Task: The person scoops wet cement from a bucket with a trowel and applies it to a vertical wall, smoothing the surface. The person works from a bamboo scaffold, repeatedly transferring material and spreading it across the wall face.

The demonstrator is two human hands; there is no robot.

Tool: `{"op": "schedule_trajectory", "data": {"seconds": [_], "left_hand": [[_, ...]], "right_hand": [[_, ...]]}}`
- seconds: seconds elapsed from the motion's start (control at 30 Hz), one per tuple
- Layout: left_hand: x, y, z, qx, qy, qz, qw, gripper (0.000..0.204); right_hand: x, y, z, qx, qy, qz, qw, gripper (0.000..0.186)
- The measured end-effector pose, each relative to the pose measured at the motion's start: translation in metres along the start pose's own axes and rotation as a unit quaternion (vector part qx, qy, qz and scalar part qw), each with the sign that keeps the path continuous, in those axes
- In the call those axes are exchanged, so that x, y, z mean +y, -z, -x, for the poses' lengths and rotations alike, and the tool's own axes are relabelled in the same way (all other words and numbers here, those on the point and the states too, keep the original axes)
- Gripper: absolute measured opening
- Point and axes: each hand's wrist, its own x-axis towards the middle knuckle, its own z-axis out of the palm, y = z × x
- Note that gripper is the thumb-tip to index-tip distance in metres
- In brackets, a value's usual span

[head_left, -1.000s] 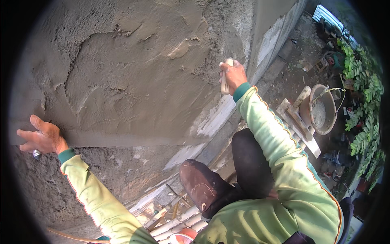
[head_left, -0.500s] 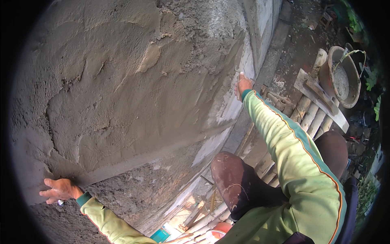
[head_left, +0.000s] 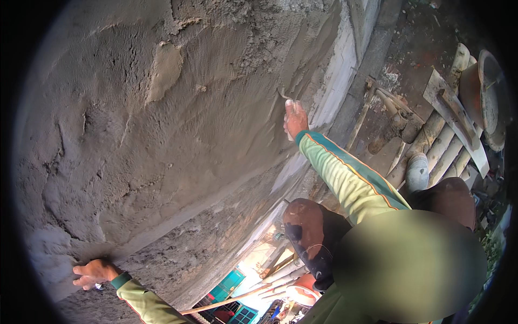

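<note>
The left arm [head_left: 145,302] comes up from the lower edge, slanting leftward, and ends in the left hand [head_left: 97,274], which is loose, its fingers slightly parted and pointing left. The right arm [head_left: 350,175] reaches farther up, slanting left from the body; its upper part is blurred. The right hand [head_left: 295,119] is curled in a grip, thumb upward. Both knees [head_left: 315,221] are bent, set apart.
</note>
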Motion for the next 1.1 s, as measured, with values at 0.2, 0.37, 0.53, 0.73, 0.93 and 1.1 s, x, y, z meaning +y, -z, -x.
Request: {"op": "schedule_trajectory", "data": {"seconds": [0.2, 0.37, 0.53, 0.73, 0.93, 1.1], "left_hand": [[0.003, -0.011, 0.008, -0.002, -0.006, 0.006, 1.0, 0.086], [-0.012, 0.0, 0.001, 0.009, 0.001, 0.005, 1.0, 0.087], [-0.024, -0.012, -0.011, 0.011, -0.034, -0.01, 0.999, 0.084], [-0.005, -0.008, -0.001, 0.002, 0.001, -0.021, 1.0, 0.081], [-0.01, -0.013, 0.001, 0.012, 0.007, 0.022, 1.0, 0.082], [-0.01, -0.006, -0.001, 0.007, 0.011, 0.008, 1.0, 0.083]], "right_hand": [[0.129, -0.008, 0.058, -0.01, 0.036, 0.043, 0.998, 0.03], [0.072, 0.025, 0.031, 0.104, -0.071, -0.07, 0.99, 0.033], [-0.042, 0.073, -0.096, 0.119, 0.061, -0.019, 0.991, 0.037], [-0.035, 0.052, -0.078, 0.029, -0.086, -0.015, 0.996, 0.039], [0.036, 0.003, 0.014, -0.038, -0.136, -0.133, 0.981, 0.038], [0.071, 0.005, 0.071, -0.058, -0.196, -0.191, 0.96, 0.04]]}}
